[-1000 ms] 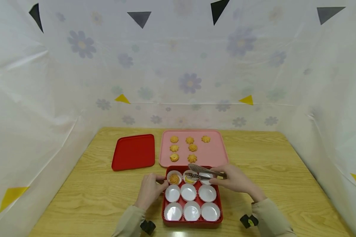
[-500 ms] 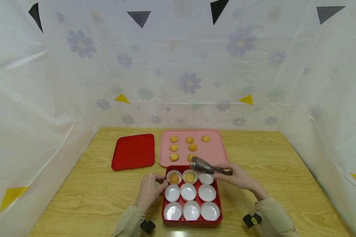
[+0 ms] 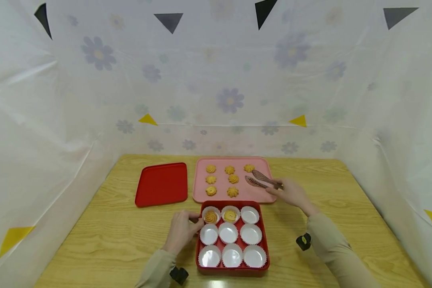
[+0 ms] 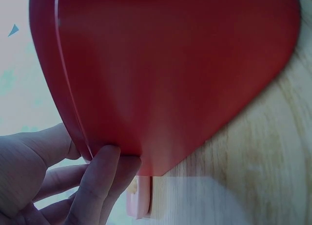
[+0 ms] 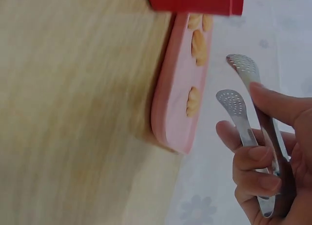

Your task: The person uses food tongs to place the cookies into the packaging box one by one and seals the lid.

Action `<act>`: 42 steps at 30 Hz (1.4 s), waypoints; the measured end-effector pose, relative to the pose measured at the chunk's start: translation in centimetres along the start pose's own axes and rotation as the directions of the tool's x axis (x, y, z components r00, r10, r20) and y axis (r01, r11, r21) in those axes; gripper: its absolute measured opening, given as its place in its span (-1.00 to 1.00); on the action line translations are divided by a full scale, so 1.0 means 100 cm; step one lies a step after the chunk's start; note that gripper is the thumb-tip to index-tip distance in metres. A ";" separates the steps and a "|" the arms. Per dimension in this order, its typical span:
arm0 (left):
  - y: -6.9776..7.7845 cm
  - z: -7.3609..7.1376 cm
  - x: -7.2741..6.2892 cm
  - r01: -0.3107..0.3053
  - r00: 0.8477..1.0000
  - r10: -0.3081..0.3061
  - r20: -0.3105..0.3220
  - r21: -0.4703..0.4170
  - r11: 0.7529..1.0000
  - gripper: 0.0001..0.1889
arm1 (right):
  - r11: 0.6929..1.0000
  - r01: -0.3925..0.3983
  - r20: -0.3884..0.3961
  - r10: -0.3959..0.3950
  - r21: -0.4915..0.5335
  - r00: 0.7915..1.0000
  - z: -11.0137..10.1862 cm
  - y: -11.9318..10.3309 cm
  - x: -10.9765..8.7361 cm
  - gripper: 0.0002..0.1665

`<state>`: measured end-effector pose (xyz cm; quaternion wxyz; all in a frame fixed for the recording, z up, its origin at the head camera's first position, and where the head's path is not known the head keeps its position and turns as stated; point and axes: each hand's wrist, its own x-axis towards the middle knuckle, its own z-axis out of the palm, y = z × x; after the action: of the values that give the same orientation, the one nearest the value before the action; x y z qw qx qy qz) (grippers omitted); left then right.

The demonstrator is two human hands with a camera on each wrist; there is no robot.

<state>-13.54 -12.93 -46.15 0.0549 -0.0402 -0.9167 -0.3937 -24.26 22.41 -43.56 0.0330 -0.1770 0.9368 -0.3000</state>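
My right hand (image 3: 291,193) grips metal tongs (image 5: 243,108) with perforated tips. Their two arms are spread apart with nothing between them, over the right part of the pink tray (image 3: 261,192). Several cookies (image 3: 233,192) lie on that tray. My left hand (image 3: 181,231) pinches the rim of the red box (image 3: 233,271) near its far left corner; in the left wrist view the thumb is at the rim and fingers press the outer wall. White paper cups (image 3: 251,234) fill the box. A swirl cookie (image 3: 211,217) and a round cookie (image 3: 230,216) sit in two back-row cups.
A flat red tray (image 3: 163,185) lies at the left of the wooden table (image 3: 104,236), beside the pink tray. White flower-patterned sheeting (image 3: 230,80) surrounds the table at the back and sides.
The tongs have moved from the box's back row up and right over the pink tray, uncovering the round cookie in its cup. My left hand stays at the box.
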 end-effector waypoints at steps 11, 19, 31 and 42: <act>-0.001 -0.002 0.001 -0.011 1.000 0.011 0.001 -0.003 1.000 -0.83 | 0.973 -0.122 0.101 0.144 -0.195 0.984 -0.014 0.001 0.056 -0.67; 0.000 -0.001 0.001 -0.017 1.000 0.017 0.011 0.005 1.000 -0.80 | 0.964 -0.174 0.136 0.203 -0.199 0.970 -0.016 0.002 0.078 -0.56; 0.001 0.001 0.001 -0.029 1.000 0.029 0.008 -0.006 1.000 -0.80 | 0.944 -0.187 0.161 0.236 -0.270 0.958 -0.015 0.007 0.088 -0.64; -0.002 0.001 0.001 -0.023 1.000 0.023 -0.003 -0.008 1.000 -0.79 | 0.932 -0.199 0.169 0.258 -0.302 0.951 -0.018 -0.002 0.089 -0.60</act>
<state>-13.65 -12.98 -46.38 0.0606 -0.0503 -0.9145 -0.3969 -32.88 20.12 -41.62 0.1393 -0.0991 0.9756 -0.1378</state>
